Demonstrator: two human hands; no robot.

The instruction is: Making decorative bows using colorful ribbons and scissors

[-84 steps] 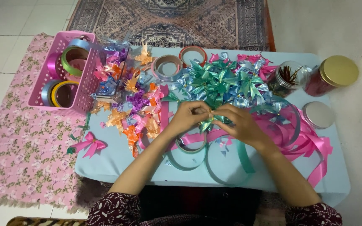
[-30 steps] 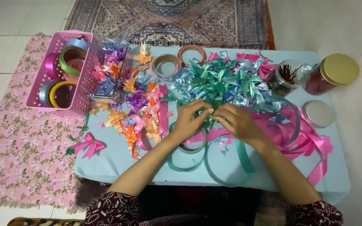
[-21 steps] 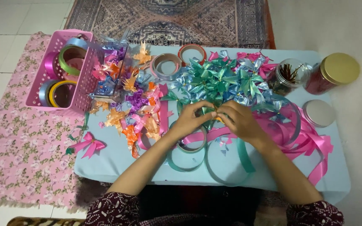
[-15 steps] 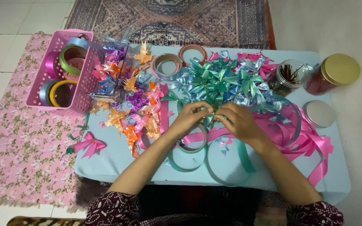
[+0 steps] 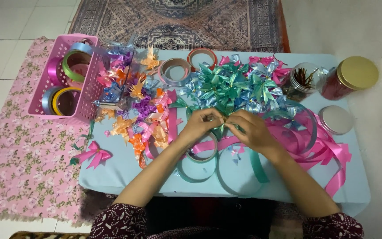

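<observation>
Both forearms reach in from the near edge of the bench (image 5: 111,177) and meet near its middle, wrists low and palms turned down. The left hand (image 5: 198,127) and the right hand (image 5: 253,130) have their fingertips pressed together on a small piece of teal ribbon (image 5: 219,128), fingers narrow and pinching it from both sides; little of it shows between them. Just beyond the hands lies a heap of teal and light-blue bows (image 5: 233,86), and toward the left edge a heap of orange, purple and pink bows (image 5: 138,110). Loose loops of teal ribbon curl on the bench under the wrists, and long pink ribbon (image 5: 323,150) trails toward the right edge. Off the far left corner a pink plastic basket (image 5: 45,95) holds rolls of ribbon (image 5: 74,62) in green, pink, blue and yellow. At the far right corner stand an open glass jar (image 5: 303,79) with thin dark sticks in it and a red jar with a gold lid (image 5: 354,75); a silver lid (image 5: 336,119) lies flat near them. A single pink bow (image 5: 94,154) rests at the left edge.
</observation>
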